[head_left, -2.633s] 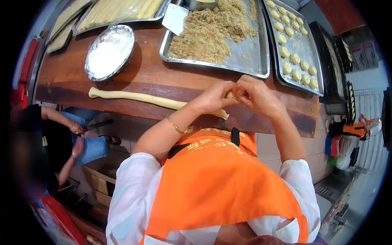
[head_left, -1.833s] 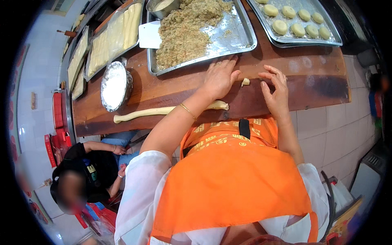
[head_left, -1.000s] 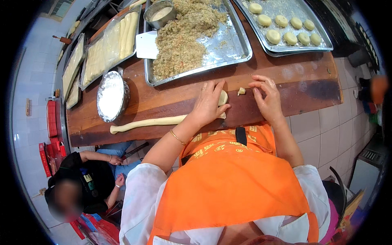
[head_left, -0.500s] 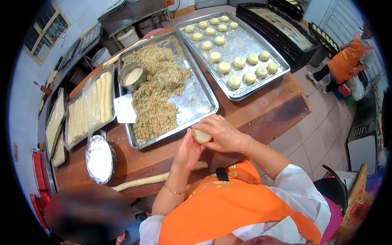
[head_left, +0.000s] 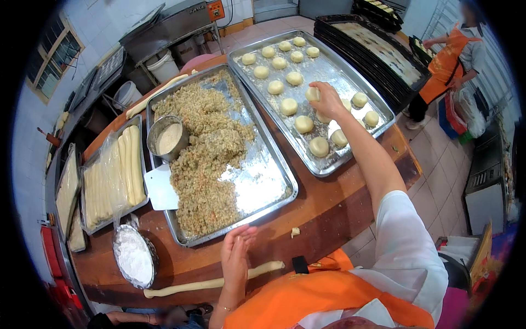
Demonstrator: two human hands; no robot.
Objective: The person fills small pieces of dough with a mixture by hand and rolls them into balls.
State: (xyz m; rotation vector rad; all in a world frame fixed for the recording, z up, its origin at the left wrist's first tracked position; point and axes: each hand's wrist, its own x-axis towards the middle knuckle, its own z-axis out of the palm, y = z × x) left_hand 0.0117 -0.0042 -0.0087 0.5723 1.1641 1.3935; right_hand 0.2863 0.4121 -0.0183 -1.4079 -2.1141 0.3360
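Observation:
My right hand (head_left: 329,103) is stretched over the right-hand metal tray (head_left: 341,64), its fingers closed round a pale round dough bun (head_left: 313,94). Several flattened buns, such as this dough bun (head_left: 304,124), sit in loose rows on that tray. Close to my body, my left hand (head_left: 235,257) is raised over the table edge, palm turned inward, fingers loosely bent and holding nothing. Beside it lies a long dough rope (head_left: 197,285). A small scrap of dough (head_left: 296,232) rests on the wood to its right.
A tray (head_left: 263,159) of crumbly filling (head_left: 205,181) holds a metal bowl (head_left: 167,137) and white scraper (head_left: 161,188). Left are a tray of dough ropes (head_left: 131,159) and a flour bowl (head_left: 134,256). Stacked black trays (head_left: 372,52) and a person in orange (head_left: 446,66) are beyond.
My hands have parted. The right one has carried the bun from near my body out to the bun tray; the left stays near the table edge, lower, without the bun. A dough scrap shows on the table.

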